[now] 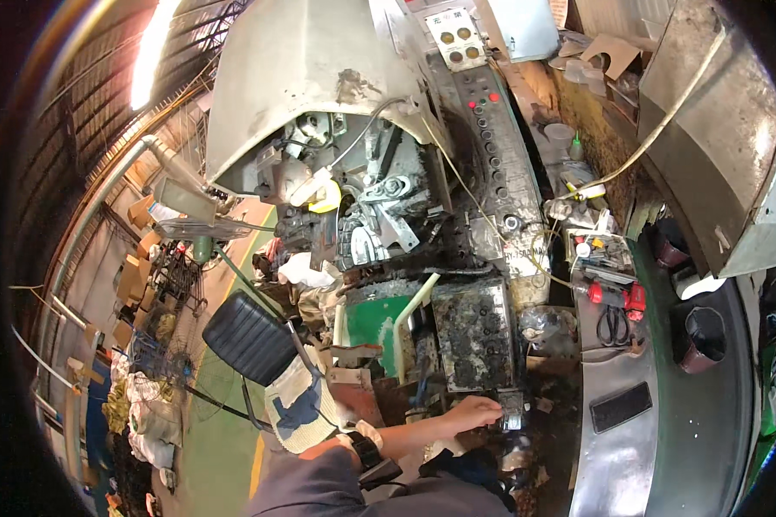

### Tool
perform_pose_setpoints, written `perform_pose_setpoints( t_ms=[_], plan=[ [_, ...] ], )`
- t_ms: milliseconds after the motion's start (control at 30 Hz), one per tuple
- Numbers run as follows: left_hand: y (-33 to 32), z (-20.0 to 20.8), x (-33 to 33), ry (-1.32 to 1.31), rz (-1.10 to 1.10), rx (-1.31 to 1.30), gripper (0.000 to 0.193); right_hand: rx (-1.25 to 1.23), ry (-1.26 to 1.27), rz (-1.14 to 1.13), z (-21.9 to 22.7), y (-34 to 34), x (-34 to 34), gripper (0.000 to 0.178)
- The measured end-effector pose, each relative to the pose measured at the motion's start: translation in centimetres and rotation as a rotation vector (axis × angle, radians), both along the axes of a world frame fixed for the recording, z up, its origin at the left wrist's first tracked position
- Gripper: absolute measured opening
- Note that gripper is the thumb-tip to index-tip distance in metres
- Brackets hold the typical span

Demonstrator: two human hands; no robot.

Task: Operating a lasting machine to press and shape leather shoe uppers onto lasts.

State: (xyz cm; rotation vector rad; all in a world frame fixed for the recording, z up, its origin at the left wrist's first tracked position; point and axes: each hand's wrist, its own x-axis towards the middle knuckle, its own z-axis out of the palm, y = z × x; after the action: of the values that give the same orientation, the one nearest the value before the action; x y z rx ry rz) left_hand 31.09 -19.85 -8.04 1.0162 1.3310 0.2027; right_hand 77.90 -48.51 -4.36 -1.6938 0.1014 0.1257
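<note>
My left hand (474,414) reaches across from the lower left, a dark watch (365,447) on the wrist. Its fingers are curled closed against a small metal block (511,408) at the near end of the machine; what they grip is hidden. Just beyond the hand lies a grimy, oil-stained control panel (474,336) with rows of dark knobs. Farther off, beneath a big pale hood (306,73), stands the machine's metal mechanism (392,194), with a yellow piece (325,196) at its left. My right hand is out of view.
A black padded seat (247,336) stands to the left, by a green-painted floor strip (207,422). On the right, a metal bench (616,457) carries a dark phone-like slab (621,407), a red power tool (616,297) and a tool tray (602,252). A long button panel (491,146) runs away from me.
</note>
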Motion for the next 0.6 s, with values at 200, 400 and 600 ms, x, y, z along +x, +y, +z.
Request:
perform_pose_setpoints(
  t_ms=[200,400,600],
  plan=[
    [4.7,-0.7,7.7,-0.123,-0.225,0.109,0.047,0.364,0.455,0.322,-15.3,9.2,9.7,0.069],
    [8.0,-0.7,9.4,-0.33,-0.247,0.083,0.058,0.685,0.773,0.149,-15.7,21.1,12.2,0.098],
    [9.6,-2.0,8.3,-0.302,-0.054,-0.057,0.058,0.773,0.671,0.241,-15.4,26.0,14.7,0.077]
  ],
)
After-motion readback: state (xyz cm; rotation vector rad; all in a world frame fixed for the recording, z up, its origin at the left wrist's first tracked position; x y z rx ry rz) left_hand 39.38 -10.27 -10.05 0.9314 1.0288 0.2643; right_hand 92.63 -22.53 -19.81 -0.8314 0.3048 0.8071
